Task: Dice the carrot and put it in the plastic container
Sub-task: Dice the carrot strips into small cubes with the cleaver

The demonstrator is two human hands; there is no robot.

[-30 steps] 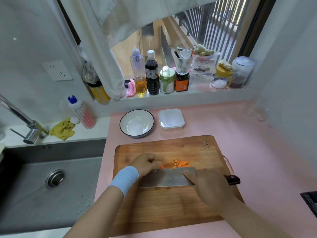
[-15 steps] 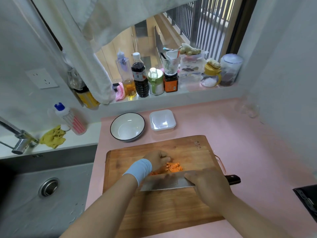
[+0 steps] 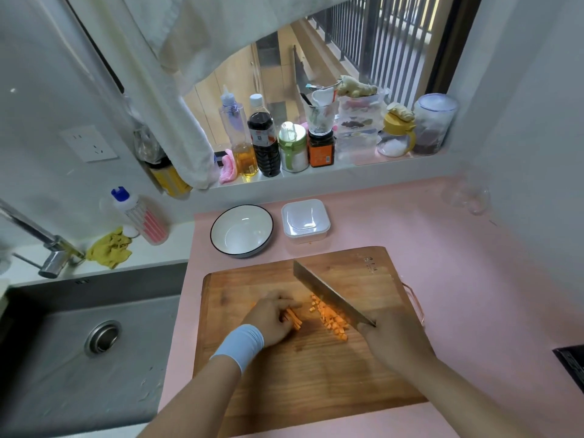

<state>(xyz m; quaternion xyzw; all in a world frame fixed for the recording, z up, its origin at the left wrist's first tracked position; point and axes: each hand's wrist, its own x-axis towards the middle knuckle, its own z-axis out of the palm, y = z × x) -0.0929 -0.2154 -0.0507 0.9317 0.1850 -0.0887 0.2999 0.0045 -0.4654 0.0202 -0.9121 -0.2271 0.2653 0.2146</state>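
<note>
A pink worktop [image 3: 410, 222] under the window carries a wooden board [image 3: 284, 374]. On it the left hand [image 3: 271, 314] curls over a small bundle of carrot sticks [image 3: 292, 317], fingers pinching them together against the wood. Just beside lies a pile of dice [image 3: 331, 317]. The right hand [image 3: 395, 339] wraps the knife [image 3: 328, 295], blade raised at a slant over the pile. The sticks look stiff, light and apt to slide apart, so hold them near the cut end. The loose dice would likely scatter; scooping suits them better. The container [image 3: 305, 219] waits beyond the board.
</note>
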